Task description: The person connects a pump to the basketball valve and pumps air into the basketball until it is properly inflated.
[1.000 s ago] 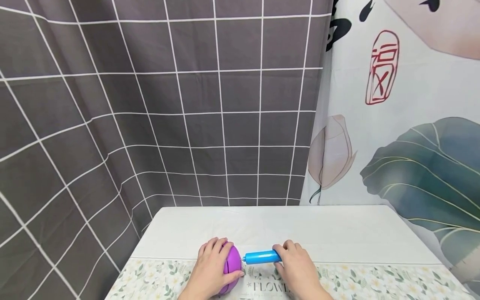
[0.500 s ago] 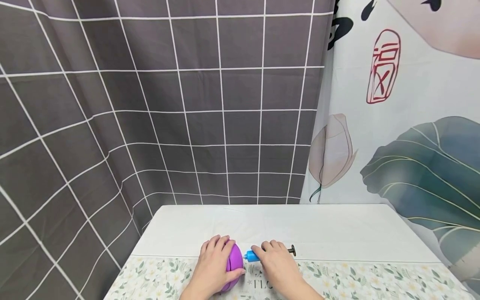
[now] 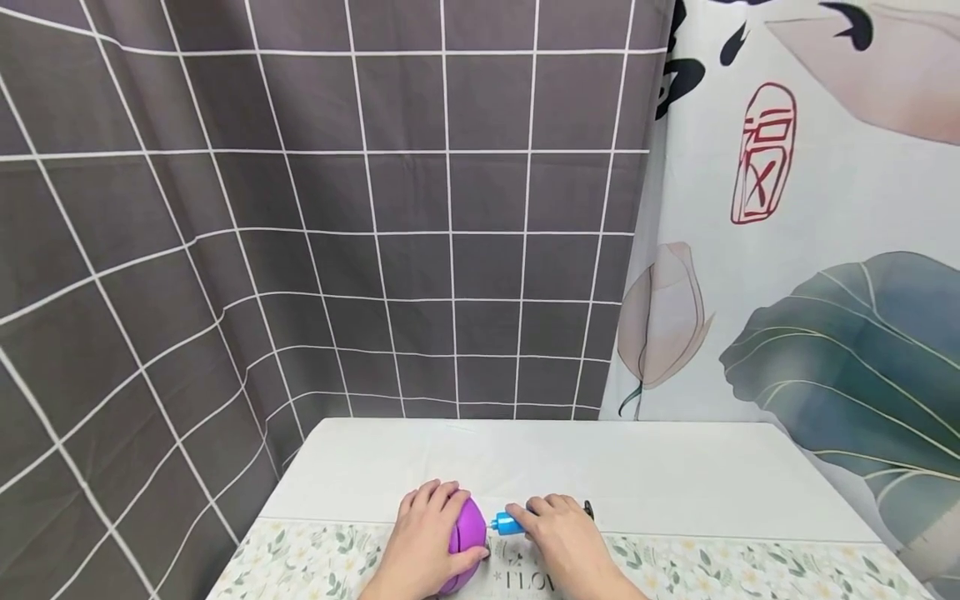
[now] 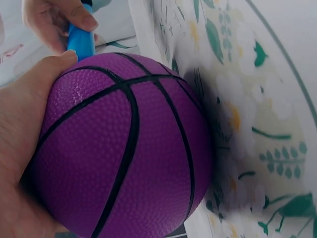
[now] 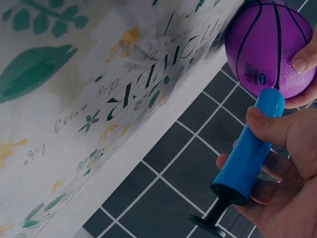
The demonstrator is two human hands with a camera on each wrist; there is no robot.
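Observation:
A small purple basketball with black seams sits on the table, and my left hand holds it, fingers over the top and thumb on the near side. In the right wrist view my right hand grips the barrel of a blue hand pump, thumb along it. Its black plunger handle sticks out behind the barrel. The pump's front end points at the ball, its tip right at the ball's surface. In the left wrist view the ball fills the middle, with the pump behind it.
The table has a white back half and a floral printed cover on its front half. Behind it hangs a dark grey curtain with white grid lines. A white curtain with painted leaves hangs at right.
My right hand has slid left along the pump towards the ball, so the black handle now shows behind it. My left hand and the ball stay in place.

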